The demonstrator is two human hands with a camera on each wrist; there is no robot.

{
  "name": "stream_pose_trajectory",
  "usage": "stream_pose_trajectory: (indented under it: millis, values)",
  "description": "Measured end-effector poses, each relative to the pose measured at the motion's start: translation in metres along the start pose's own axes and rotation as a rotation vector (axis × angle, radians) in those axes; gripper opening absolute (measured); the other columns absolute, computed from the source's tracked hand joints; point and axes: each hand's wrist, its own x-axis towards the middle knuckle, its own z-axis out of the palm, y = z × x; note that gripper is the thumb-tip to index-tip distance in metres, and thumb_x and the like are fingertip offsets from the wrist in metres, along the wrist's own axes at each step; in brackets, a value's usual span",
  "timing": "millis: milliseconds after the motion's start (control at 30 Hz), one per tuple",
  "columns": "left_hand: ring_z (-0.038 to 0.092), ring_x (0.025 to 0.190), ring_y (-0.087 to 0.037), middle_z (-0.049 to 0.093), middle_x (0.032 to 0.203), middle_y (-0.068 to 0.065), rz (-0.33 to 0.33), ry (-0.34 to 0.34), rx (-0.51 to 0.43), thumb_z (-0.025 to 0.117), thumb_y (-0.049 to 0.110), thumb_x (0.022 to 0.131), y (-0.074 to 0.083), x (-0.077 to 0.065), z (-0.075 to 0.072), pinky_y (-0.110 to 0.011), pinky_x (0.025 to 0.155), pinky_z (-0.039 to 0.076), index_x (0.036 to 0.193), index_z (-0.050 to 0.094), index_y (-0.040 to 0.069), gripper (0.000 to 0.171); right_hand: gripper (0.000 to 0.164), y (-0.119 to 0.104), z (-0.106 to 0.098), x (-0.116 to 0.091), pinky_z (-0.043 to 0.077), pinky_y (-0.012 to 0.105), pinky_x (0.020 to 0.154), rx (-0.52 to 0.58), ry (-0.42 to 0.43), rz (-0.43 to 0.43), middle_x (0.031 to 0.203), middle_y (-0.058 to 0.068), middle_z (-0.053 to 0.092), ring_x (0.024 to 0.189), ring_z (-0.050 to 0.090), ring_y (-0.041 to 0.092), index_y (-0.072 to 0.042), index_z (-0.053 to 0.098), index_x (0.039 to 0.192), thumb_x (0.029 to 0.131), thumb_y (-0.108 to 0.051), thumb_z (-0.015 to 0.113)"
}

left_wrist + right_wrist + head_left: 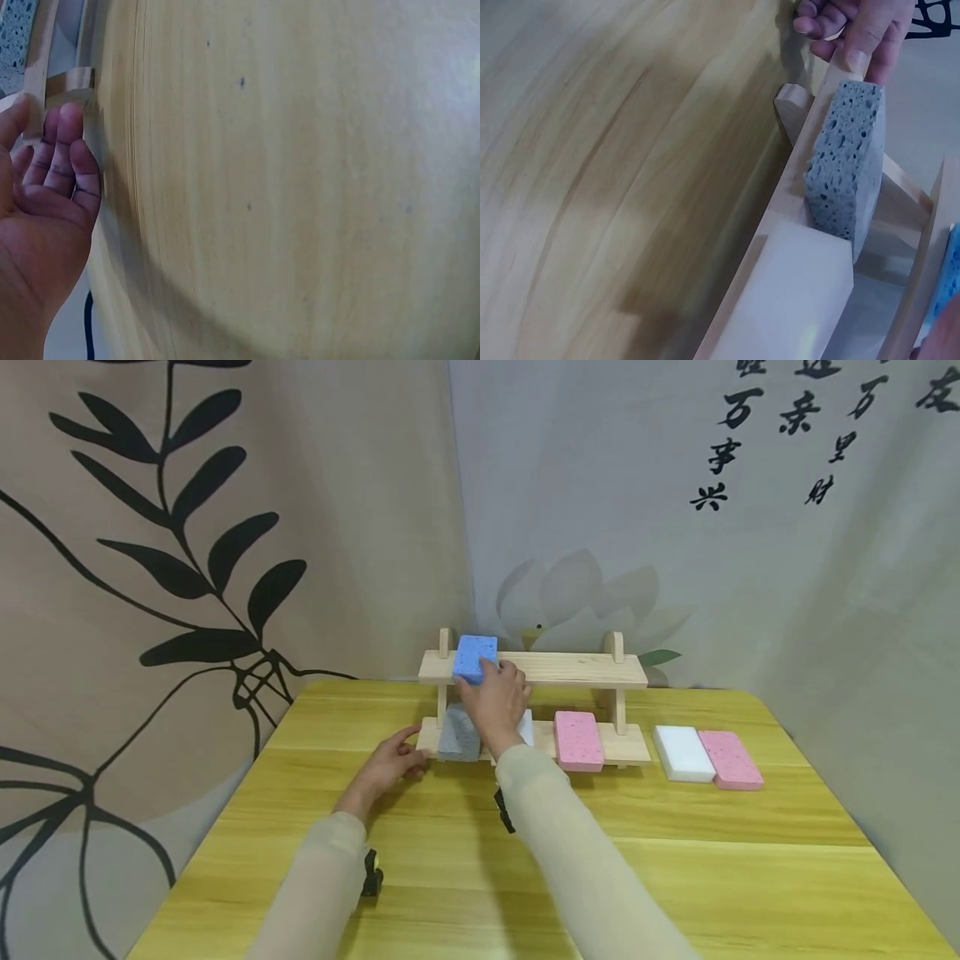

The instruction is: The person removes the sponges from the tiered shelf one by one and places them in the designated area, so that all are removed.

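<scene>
A two-tier wooden rack [573, 669] stands at the back of the table. My right hand [497, 706] holds a blue sponge [476, 653] upright at the left part of the upper tier; only the sponge's edge shows in the right wrist view. At the lower tier's left end, my left hand [393, 760] pinches the board, thumb on top and fingers curled below. A grey sponge [847, 150], a white sponge [787, 289] and a pink sponge [579, 741] lean along the lower tier. My right forearm partly hides the white one in the head view.
Right of the rack, another white sponge [684, 753] and another pink sponge [731, 760] lie side by side on the wooden table [675, 877]. Patterned curtains [360, 527] hang behind. Upright posts [617, 647] rise at both ends of the upper tier.
</scene>
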Motion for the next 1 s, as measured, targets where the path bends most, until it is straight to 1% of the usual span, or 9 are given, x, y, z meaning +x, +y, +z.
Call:
stream_pose_trajectory:
  millis: [100,200,400,500,567,700,800,900,1000]
  values:
    - [0.066,0.082,-0.023,0.064,0.097,-0.017,-0.005,-0.003,-0.003,0.06,0.016,0.101,0.001,0.0,0.002,-0.039,0.083,0.055,0.156,0.028,0.007,0.065,0.072,0.001,-0.001,0.0,0.036,0.049,0.097,0.0,0.023,0.026,0.137,0.012,0.054,0.123,0.048,0.031,-0.019,0.061,0.135,0.084,-0.071,0.061]
    - [0.066,0.083,-0.023,0.065,0.098,-0.017,-0.012,-0.012,0.001,0.06,0.017,0.101,0.002,0.001,0.004,-0.038,0.084,0.054,0.156,0.027,0.007,0.065,0.072,0.001,-0.002,0.0,0.036,0.049,0.094,0.012,0.033,0.045,0.133,0.011,0.056,0.118,0.05,0.03,-0.017,0.061,0.132,0.082,-0.068,0.066]
    - [0.067,0.083,-0.023,0.066,0.098,-0.017,-0.008,-0.006,0.01,0.061,0.017,0.1,0.003,0.001,0.004,-0.038,0.083,0.055,0.156,0.028,0.007,0.066,0.067,0.002,-0.005,-0.002,0.039,0.046,0.092,0.07,0.048,0.026,0.132,0.011,0.058,0.114,0.054,0.029,-0.014,0.059,0.134,0.084,-0.056,0.072]
    - [0.067,0.084,-0.024,0.066,0.099,-0.017,-0.003,0.0,0.018,0.06,0.017,0.101,0.002,-0.001,0.0,-0.039,0.084,0.055,0.156,0.027,0.006,0.066,0.069,0.004,-0.006,-0.002,0.041,0.045,0.09,0.113,0.062,0.005,0.132,0.012,0.058,0.113,0.055,0.029,-0.012,0.056,0.137,0.085,-0.054,0.073]
    - [0.066,0.085,-0.025,0.066,0.1,-0.019,0.002,-0.006,0.019,0.059,0.017,0.101,0.004,-0.001,0.002,-0.04,0.085,0.055,0.156,0.026,0.004,0.066,0.072,0.011,-0.013,-0.002,0.042,0.045,0.092,0.151,0.076,0.001,0.131,0.013,0.058,0.114,0.054,0.03,-0.01,0.052,0.14,0.085,-0.052,0.074]
    - [0.066,0.087,-0.026,0.065,0.102,-0.02,0.007,-0.017,0.032,0.059,0.017,0.102,0.005,-0.003,0.003,-0.041,0.086,0.054,0.156,0.025,0.003,0.065,0.079,0.03,-0.035,-0.002,0.042,0.046,0.096,0.255,0.106,-0.001,0.132,0.013,0.057,0.117,0.053,0.03,-0.008,0.045,0.146,0.085,-0.047,0.075]
    - [0.067,0.089,-0.027,0.065,0.104,-0.021,0.014,-0.025,0.05,0.058,0.018,0.102,0.005,-0.003,0.002,-0.04,0.085,0.054,0.156,0.024,0.003,0.065,0.08,0.051,-0.059,-0.004,0.041,0.047,0.097,0.303,0.125,0.008,0.134,0.013,0.055,0.119,0.051,0.031,-0.007,0.042,0.148,0.086,-0.046,0.074]
    - [0.066,0.092,-0.029,0.064,0.108,-0.024,0.023,-0.038,0.031,0.057,0.017,0.102,0.004,-0.002,0.001,-0.04,0.085,0.055,0.156,0.023,0.003,0.065,0.08,0.082,-0.086,-0.005,0.039,0.048,0.1,0.318,0.158,0.04,0.138,0.015,0.053,0.122,0.049,0.033,-0.006,0.042,0.149,0.087,-0.046,0.072]
    - [0.066,0.094,-0.031,0.063,0.112,-0.026,0.038,-0.058,0.008,0.057,0.016,0.103,0.003,0.001,0.002,-0.041,0.084,0.055,0.157,0.021,0.002,0.066,0.079,0.123,-0.114,-0.008,0.036,0.05,0.104,0.321,0.196,0.1,0.141,0.016,0.049,0.125,0.047,0.035,-0.004,0.042,0.148,0.088,-0.046,0.071]
